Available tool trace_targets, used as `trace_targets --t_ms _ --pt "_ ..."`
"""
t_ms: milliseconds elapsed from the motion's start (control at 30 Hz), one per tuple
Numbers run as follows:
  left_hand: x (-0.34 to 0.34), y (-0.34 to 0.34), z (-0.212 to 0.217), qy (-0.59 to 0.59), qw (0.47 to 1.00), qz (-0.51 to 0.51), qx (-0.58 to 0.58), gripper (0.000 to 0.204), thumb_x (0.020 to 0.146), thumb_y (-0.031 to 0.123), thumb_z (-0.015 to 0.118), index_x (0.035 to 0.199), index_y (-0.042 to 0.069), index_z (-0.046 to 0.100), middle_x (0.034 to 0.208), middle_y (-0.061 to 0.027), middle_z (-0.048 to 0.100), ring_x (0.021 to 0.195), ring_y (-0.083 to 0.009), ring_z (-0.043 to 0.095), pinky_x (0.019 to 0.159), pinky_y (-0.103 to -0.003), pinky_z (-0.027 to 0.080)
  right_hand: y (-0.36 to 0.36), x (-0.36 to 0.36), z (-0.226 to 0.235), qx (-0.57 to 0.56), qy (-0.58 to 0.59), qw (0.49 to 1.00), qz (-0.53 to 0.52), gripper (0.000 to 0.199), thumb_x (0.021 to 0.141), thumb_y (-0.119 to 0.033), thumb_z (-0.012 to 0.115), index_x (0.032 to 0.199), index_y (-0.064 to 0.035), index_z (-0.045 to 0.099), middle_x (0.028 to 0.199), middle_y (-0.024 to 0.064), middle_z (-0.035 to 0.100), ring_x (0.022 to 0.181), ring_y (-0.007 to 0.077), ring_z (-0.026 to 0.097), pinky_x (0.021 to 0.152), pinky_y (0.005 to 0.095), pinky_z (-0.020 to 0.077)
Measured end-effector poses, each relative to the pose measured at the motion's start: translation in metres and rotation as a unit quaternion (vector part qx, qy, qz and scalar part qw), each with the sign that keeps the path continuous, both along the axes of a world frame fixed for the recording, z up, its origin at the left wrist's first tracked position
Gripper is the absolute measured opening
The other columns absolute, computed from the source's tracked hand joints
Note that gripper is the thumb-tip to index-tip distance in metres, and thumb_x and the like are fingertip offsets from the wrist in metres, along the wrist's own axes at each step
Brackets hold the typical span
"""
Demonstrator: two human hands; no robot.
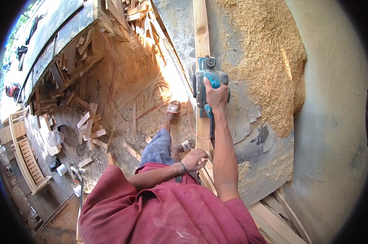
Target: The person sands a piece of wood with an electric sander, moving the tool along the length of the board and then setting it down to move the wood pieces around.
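Observation:
My right hand [217, 96] is wrapped round the rear handle of a teal and grey electric hand planer [204, 81]. The planer rests on a long, pale wooden board [201, 30] that runs away from me across a worn grey surface. From the planer's back end a dark power cord [212, 128] trails toward my waist. My left hand [195, 160] is bent across in front of my body, beside the board and near the cord. Its fingers are curled closed, and what they hold, if anything, is hidden.
A heap of wood shavings [265, 53] spreads to the right, against a plastered wall [334, 122]. Offcuts [92, 126] litter the floor at left, under and beside a workbench [64, 36]. An orange cord [161, 87] loops near my foot. A slatted wooden piece [29, 158] stands far left.

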State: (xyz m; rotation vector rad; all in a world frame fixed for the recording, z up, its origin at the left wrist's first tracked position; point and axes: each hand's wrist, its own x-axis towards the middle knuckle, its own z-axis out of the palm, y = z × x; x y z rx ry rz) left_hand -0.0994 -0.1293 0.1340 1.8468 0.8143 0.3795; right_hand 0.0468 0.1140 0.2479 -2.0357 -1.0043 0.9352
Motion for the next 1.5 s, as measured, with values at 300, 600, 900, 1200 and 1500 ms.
trace_targets --t_ms 300,600,900,1200,1500 --pt "0.046 0.085 -0.043 0.062 0.933 -0.190 0.299 0.054 0.087 0.029 0.055 0.133 0.000 0.049 0.146 -0.0200 0.043 0.144 -0.0337 0.033 0.119 -0.049 0.023 0.059 0.003 0.004 0.018 -0.006 1.000 0.002 0.038 0.084 -0.037 0.069 0.069 -0.0017 0.070 0.068 0.0148 0.070 0.065 0.0286 0.069 0.065 0.0420 0.0528" --pt "0.049 0.083 -0.049 0.059 0.921 -0.231 0.308 0.054 0.093 0.031 0.048 0.140 0.004 0.043 0.153 -0.0181 0.036 0.148 -0.0321 0.024 0.121 -0.052 0.014 0.129 0.019 -0.017 -0.002 -0.019 1.000 -0.011 0.046 0.081 -0.043 0.070 0.071 0.0018 0.072 0.074 0.0208 0.071 0.071 0.0333 0.071 0.069 0.0441 0.0538" --pt "0.071 0.187 -0.056 0.075 0.929 -0.163 0.323 0.057 0.089 0.034 0.055 0.137 0.005 0.047 0.151 -0.0204 0.038 0.147 -0.0369 0.024 0.122 -0.054 0.013 0.187 0.021 -0.001 -0.007 -0.007 1.000 0.013 0.044 0.082 -0.041 0.069 0.066 0.0001 0.071 0.073 0.0199 0.071 0.069 0.0316 0.070 0.066 0.0425 0.0536" --pt "0.078 0.239 -0.026 0.143 0.912 -0.247 0.294 0.055 0.092 0.035 0.049 0.139 0.007 0.048 0.153 -0.0174 0.038 0.146 -0.0307 0.029 0.122 -0.052 0.013 0.264 0.024 -0.007 0.020 -0.037 0.999 -0.010 0.051 0.082 -0.045 0.070 0.067 0.0031 0.069 0.072 0.0204 0.069 0.066 0.0319 0.069 0.064 0.0412 0.0535" --pt "0.081 0.238 -0.033 0.138 0.914 -0.226 0.307 0.076 0.089 0.037 0.056 0.154 0.012 0.026 0.162 -0.0112 0.023 0.152 -0.0255 0.017 0.123 -0.048 0.012 0.367 0.035 0.003 0.025 -0.003 1.000 -0.003 0.053 0.081 -0.046 0.073 0.073 0.0057 0.070 0.080 0.0246 0.071 0.073 0.0351 0.071 0.070 0.0423 0.0564"
